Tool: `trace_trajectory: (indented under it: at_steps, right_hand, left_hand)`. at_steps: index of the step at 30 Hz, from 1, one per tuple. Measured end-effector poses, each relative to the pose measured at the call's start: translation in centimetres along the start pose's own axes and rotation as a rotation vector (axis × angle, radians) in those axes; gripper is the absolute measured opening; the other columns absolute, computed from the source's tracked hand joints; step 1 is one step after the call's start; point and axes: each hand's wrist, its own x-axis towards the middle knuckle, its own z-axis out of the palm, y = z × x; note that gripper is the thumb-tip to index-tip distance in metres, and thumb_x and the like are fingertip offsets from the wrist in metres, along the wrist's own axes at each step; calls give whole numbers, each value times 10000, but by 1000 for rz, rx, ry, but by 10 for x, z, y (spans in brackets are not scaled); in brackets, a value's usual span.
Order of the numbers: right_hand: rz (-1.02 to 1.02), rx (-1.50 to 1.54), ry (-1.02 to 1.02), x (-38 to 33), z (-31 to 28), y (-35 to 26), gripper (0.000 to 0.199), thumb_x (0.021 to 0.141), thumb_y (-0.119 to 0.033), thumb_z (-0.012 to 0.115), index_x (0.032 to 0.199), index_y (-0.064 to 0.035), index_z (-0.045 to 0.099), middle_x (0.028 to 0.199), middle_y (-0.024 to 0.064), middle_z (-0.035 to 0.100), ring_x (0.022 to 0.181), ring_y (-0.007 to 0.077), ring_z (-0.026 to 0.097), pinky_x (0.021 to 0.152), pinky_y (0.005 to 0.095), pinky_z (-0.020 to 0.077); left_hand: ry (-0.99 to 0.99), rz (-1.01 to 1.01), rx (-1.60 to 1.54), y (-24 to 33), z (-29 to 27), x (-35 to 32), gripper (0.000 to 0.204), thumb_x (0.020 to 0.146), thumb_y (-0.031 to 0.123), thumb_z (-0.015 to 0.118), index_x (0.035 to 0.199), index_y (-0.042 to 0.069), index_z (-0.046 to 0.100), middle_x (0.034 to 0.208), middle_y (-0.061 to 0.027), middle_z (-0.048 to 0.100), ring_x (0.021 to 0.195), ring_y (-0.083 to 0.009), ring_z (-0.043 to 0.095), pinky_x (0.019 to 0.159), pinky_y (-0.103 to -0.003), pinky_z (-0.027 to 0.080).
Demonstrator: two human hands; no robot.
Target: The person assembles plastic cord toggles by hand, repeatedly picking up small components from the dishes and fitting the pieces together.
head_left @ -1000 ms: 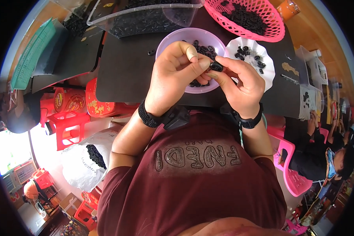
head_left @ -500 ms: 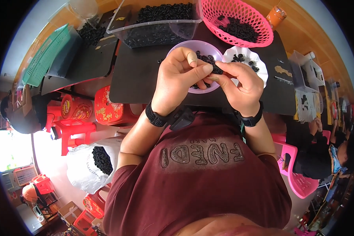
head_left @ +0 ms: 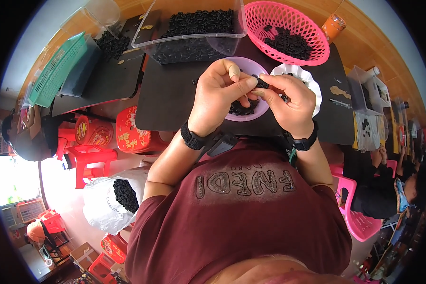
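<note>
Turned since earlier, the black piece (head_left: 261,83) is above the purple bowl (head_left: 257,112), pinched by the right hand (head_left: 296,98); how the left hand (head_left: 214,97) grips, one cannot tell.

Maroon tee (head_left: 241,227), blk wristbands (head_left: 192,137)

a window (head_left: 16,182) glares white while edges bend.

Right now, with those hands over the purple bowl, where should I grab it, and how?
I'd probably pinch the purple bowl by its near rim, thumb inside and fingers outside, coming from the near side. That curved edge shows bare there, while the left hand and right hand are in the way above. Keep it level, because it's open and loose black pieces lie inside.
</note>
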Motion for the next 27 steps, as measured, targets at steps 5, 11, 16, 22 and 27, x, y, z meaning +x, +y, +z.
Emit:
trace_trajectory:
  at_steps: [5,11,16,22,27]
  right_hand:
    - [70,20,-27,4,2,13,251,759,-34,789,994,-23,701,840,103,702,685,182,675,604,278,527]
    - [260,-191,15,30,-30,43,242,785,-84,779,1009,-44,696,817,75,689,687,132,657,629,261,522]
    - [378,-398,5,42,-72,93,273,830,-94,722,1097,-64,674,908,72,686,747,141,647,701,277,520]
    - [465,-405,48,40,-75,95,408,857,-109,712,1257,-113,631,1034,78,694,791,139,655,729,260,526]
    - [396,-261,25,19,-71,87,328,877,-99,706,1201,-78,665,958,48,706,760,85,629,700,229,512]
  left_hand:
    - [-4,-64,-26,-8,-8,16,193,919,3,625,869,69,451,890,-128,685,713,-149,670,572,-220,531]
    - [-4,-116,331,2,-44,41,103,938,55,608,958,52,507,1023,-152,696,810,-142,659,661,-251,535]
    - [-106,-247,686,4,-63,62,197,932,106,646,1077,13,551,1016,-92,693,872,-122,651,698,-243,525]
    - [-369,-172,1137,-28,-61,91,211,854,163,680,1015,27,660,976,-96,667,861,-225,661,789,-342,519]
    - [-604,145,1375,-64,-61,103,169,828,143,634,955,40,677,887,-142,619,842,-314,621,798,-394,511]
